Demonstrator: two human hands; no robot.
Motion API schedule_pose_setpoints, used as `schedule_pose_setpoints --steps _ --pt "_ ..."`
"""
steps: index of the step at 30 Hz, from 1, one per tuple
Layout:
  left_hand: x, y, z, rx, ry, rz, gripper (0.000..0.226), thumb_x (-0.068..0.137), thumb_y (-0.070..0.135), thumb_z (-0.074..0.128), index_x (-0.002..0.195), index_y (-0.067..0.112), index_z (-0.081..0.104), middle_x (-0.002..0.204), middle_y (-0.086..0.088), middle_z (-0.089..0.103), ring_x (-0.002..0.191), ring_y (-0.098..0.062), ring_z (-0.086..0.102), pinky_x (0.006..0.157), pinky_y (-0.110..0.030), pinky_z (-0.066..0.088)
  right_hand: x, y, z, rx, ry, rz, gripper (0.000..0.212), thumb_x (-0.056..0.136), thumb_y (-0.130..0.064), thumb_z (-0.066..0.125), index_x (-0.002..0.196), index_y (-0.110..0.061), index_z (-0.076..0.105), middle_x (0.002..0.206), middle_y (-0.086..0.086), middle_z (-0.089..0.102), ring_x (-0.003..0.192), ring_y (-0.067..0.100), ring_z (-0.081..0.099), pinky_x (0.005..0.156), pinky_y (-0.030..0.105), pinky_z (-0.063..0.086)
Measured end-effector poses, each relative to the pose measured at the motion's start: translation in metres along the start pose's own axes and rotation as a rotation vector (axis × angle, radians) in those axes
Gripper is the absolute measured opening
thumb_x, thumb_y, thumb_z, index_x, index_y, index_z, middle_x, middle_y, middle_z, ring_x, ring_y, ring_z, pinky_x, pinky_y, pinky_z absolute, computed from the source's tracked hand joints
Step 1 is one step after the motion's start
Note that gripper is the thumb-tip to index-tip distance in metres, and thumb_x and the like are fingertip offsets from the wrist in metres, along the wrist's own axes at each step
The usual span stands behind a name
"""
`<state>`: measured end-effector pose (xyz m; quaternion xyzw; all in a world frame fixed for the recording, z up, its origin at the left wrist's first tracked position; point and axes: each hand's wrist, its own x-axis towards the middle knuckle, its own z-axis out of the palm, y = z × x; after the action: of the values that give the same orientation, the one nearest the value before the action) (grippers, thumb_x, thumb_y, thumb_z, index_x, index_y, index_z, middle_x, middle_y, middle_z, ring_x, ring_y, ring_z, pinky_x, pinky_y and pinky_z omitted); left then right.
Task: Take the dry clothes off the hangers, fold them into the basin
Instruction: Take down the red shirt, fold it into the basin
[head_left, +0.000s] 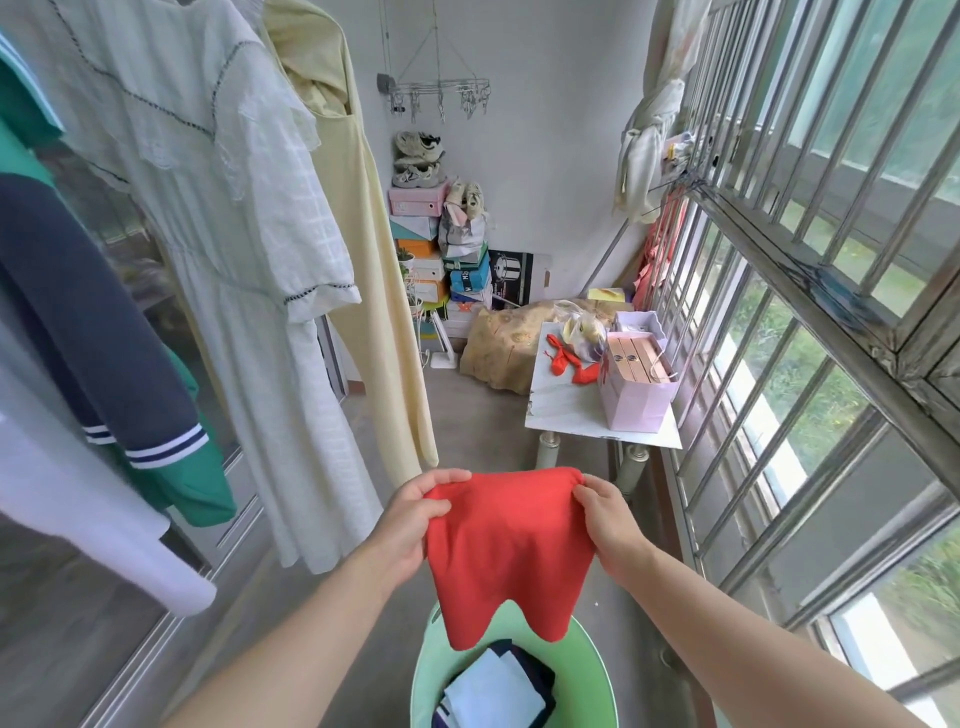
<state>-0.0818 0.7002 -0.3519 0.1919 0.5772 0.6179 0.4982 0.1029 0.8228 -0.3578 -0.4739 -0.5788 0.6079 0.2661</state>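
The basin (428, 667) and the folded clothes (493, 693) in it run off the bottom edge (far rim behind the red cloth (506, 551)). The white dress (249, 234) and yellow dress (363, 249) are cut off at the top.

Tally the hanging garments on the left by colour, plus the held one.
White: 2, lace dress and plain sleeve
Pale yellow: 1, long dress
Navy and green: 1, striped-cuff top
Red: 1, held garment
Total: 5
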Motion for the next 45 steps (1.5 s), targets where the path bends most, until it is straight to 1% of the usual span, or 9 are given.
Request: schedule_pose_setpoints --steps 4,10,21,27,30,34,37,41,45 --pt "0.003 0.002 0.001 -0.005 0.058 -0.036 0.050 0.084 -0.022 0.030 0.098 0.008 0.068 0.094 -0.011 0.069 0.079 -0.020 0.062 0.071 -0.028 0.050 0.000 0.002 -0.003 0.056 -0.080 0.011 0.038 0.096 -0.022 0.053 0.132 -0.029 0.044 0.119 0.000 0.057 0.109 0.016 0.057 0.103 0.035 0.043" --pt "0.004 0.000 0.002 -0.027 0.092 -0.081 0.050 0.085 -0.021 0.029 0.108 0.005 0.065 0.095 -0.011 0.069 0.081 -0.021 0.063 0.074 -0.028 0.049 -0.009 0.000 0.000 -0.511 -0.475 -0.244 0.096 0.066 -0.005 0.081 0.144 -0.034 0.034 0.140 -0.012 0.044 0.124 0.002 0.046 0.099 0.010 0.033" --pt "0.001 0.000 -0.005 0.083 0.006 -0.129 0.056 0.081 -0.025 0.023 0.105 0.004 0.065 0.091 -0.011 0.069 0.081 -0.020 0.065 0.065 -0.025 0.052 -0.008 0.004 0.004 -0.943 -0.004 -0.441 0.030 0.072 -0.014 0.051 0.092 -0.031 0.065 0.089 -0.009 0.063 0.088 0.016 0.061 0.066 0.030 0.046" --pt "0.002 -0.003 -0.011 0.249 0.049 -0.225 0.053 0.079 -0.016 0.024 0.106 0.004 0.064 0.085 -0.009 0.065 0.062 -0.019 0.055 0.055 -0.022 0.038 0.006 0.011 0.003 -1.014 -0.172 -0.476 0.026 0.073 -0.030 0.071 0.096 -0.020 0.067 0.120 0.001 0.051 0.106 0.025 0.053 0.088 0.034 0.045" --pt "-0.003 -0.001 -0.010 0.445 0.024 -0.293 0.043 0.065 0.007 0.047 0.103 0.013 0.066 0.068 -0.002 0.058 0.053 -0.014 0.047 0.056 -0.019 0.036 0.004 0.011 0.008 -0.993 -0.314 -0.409 0.022 0.077 -0.025 0.071 0.091 -0.013 0.061 0.090 0.001 0.060 0.086 0.022 0.056 0.072 0.028 0.038" --pt "-0.004 -0.014 -0.016 1.047 -0.141 -0.197 0.068 0.060 0.049 0.078 0.122 0.032 0.055 0.136 0.002 0.043 0.113 -0.011 0.050 0.092 -0.032 0.044 0.000 0.018 0.011 -0.983 -0.483 -0.335 0.019 0.080 -0.022 0.069 0.091 -0.014 0.056 0.085 -0.002 0.056 0.080 0.017 0.050 0.069 0.027 0.035" --pt "-0.002 -0.037 -0.014 1.539 -0.222 0.093 0.099 0.053 0.062 0.075 0.139 0.038 0.034 0.154 0.009 0.021 0.144 -0.017 0.016 0.114 -0.055 0.019 0.000 0.024 0.010 -0.963 -0.565 -0.318 0.025 0.081 -0.020 0.070 0.100 -0.009 0.059 0.090 -0.003 0.056 0.083 0.015 0.051 0.073 0.026 0.036" --pt "0.002 -0.064 -0.012 1.631 -0.284 0.114 0.055 0.064 0.042 0.072 0.114 0.028 0.053 0.110 0.011 0.055 0.127 -0.016 0.044 0.113 -0.060 0.014 0.002 0.030 0.004 -0.934 -0.674 -0.271 0.019 0.080 -0.016 0.072 0.094 -0.011 0.059 0.088 -0.001 0.056 0.083 0.012 0.050 0.069 0.018 0.037" --pt "0.004 -0.083 -0.014 1.454 -0.285 0.103 0.017 0.057 0.026 0.053 0.058 0.024 0.037 0.067 0.009 0.038 0.082 -0.024 0.057 0.087 -0.033 0.042 0.011 0.042 -0.011 -0.955 -0.575 -0.203 0.032 0.072 -0.017 0.078 0.074 -0.030 0.049 0.076 -0.006 0.053 0.077 0.014 0.050 0.062 0.017 0.035"
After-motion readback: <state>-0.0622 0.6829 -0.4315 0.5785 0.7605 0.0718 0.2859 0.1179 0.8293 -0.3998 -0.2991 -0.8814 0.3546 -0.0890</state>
